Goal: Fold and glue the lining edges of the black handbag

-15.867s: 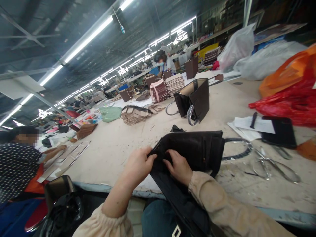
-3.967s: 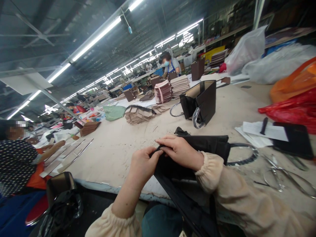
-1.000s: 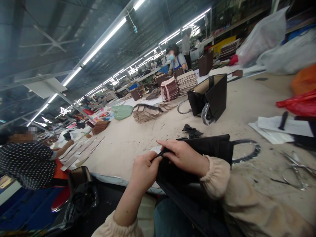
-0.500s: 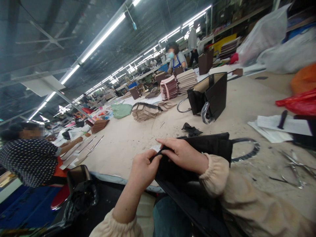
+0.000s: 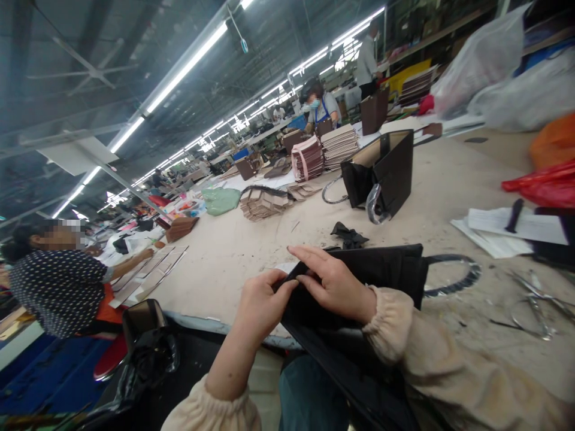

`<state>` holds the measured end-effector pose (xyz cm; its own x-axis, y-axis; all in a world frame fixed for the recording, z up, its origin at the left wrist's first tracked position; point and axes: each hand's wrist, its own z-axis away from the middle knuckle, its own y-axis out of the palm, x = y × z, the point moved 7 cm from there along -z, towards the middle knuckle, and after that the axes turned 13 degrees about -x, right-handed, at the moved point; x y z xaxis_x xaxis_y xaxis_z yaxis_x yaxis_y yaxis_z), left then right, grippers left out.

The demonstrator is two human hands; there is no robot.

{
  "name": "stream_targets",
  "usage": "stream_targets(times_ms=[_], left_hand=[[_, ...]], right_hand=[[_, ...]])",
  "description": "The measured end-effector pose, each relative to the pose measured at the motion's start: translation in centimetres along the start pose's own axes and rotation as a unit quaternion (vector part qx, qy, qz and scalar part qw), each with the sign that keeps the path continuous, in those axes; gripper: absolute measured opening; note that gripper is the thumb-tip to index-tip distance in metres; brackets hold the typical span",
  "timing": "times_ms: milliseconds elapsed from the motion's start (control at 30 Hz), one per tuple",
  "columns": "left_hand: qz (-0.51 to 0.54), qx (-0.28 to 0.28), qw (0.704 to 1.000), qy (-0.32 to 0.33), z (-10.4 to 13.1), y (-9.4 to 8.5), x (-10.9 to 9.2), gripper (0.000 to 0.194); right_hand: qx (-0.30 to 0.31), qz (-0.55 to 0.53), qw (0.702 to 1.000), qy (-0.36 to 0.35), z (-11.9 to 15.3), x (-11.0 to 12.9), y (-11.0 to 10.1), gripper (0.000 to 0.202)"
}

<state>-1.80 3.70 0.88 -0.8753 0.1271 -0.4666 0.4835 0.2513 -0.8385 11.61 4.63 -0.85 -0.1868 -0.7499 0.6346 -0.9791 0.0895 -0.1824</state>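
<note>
A black handbag (image 5: 381,263) lies at the table's near edge, its dark fabric hanging down over my lap. My left hand (image 5: 265,305) pinches the bag's left edge between thumb and fingers. Beside it, my right hand (image 5: 335,284) has its fingers stretched along the same edge, the thumb underneath close to my left thumb, with the edge between them. A plastic-wrapped handle (image 5: 453,281) sticks out at the bag's right end. The inside of the bag is mostly too dark to make out.
Scissors (image 5: 536,299) lie at the right, below white papers (image 5: 503,230). Another dark bag (image 5: 384,173) stands ahead, a black scrap (image 5: 348,235) nearer. Stacked panels (image 5: 265,203) lie farther back. A co-worker (image 5: 58,281) sits at the left beside flat pieces (image 5: 153,272).
My right fingers have straightened and shifted slightly along the edge; the bag's handle end has moved a little right. The seated co-worker has leaned right, and a standing person at the back has moved right.
</note>
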Motion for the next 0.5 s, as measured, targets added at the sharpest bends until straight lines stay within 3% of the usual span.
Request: stream_targets(times_ms=[133,267,500], left_hand=[[0.016,0.003,1.000,-0.006,0.0,0.2,0.4,0.027],[0.017,-0.002,1.000,-0.014,-0.3,0.2,0.6,0.028],[0.010,0.007,1.000,-0.029,-0.4,0.3,0.9,0.030]], right_hand=[[-0.059,-0.003,0.998,0.017,2.8,-0.5,-1.1,0.039],[-0.031,0.038,0.995,0.088,6.0,-2.0,-0.2,0.024],[-0.035,0.118,0.978,0.166,8.4,-4.2,1.6,0.025]])
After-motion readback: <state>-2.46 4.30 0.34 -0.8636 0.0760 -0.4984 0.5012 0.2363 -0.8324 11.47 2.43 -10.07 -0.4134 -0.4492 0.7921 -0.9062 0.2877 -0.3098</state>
